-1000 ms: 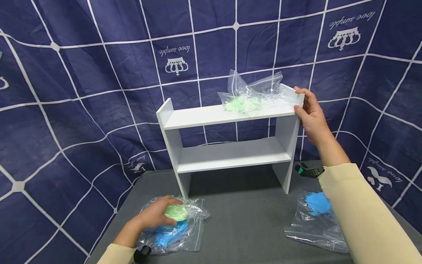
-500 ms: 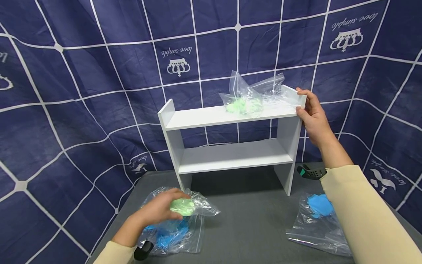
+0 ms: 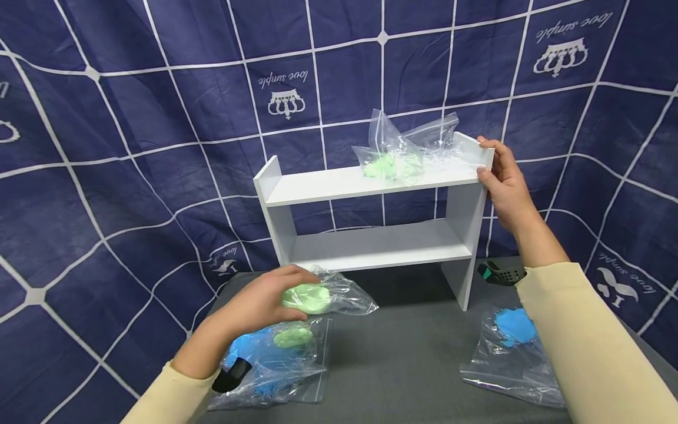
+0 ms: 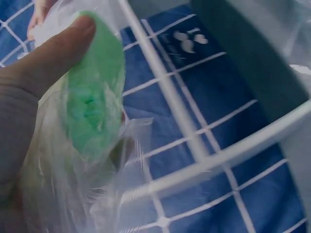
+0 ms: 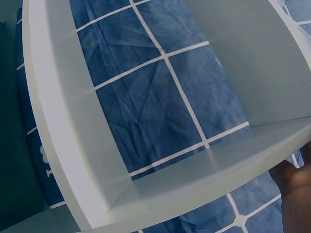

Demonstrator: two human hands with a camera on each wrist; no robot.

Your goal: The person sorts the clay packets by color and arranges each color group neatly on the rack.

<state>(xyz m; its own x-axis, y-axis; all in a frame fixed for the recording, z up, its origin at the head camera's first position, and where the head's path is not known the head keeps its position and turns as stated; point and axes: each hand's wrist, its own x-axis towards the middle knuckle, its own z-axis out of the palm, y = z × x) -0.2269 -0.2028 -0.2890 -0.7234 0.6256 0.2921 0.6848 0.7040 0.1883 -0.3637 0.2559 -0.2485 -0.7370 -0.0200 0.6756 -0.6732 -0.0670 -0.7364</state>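
Observation:
My left hand [image 3: 267, 300] holds a clear plastic bag with a light green lump [image 3: 309, 298] inside, raised in front of the shelf's lower left side. In the left wrist view the thumb presses on the green lump [image 4: 97, 92] through the plastic. At the upper right corner of the white two-tier shelf [image 3: 371, 244], my right hand [image 3: 507, 185] grips the side panel, thumb in front and fingers behind. A bag with pale green lumps [image 3: 392, 168] lies on the shelf's top board.
Bags with blue lumps and a green lump [image 3: 293, 337] lie on the dark grey table [image 3: 392, 353] below my left hand. Another bag with a blue lump [image 3: 515, 325] lies at the right, partly under the right sleeve. A navy checked curtain [image 3: 212, 118] hangs behind.
My left hand has lifted the bag with the green lump off the pile and moved it up and right toward the shelf. The right hand stays on the shelf's side.

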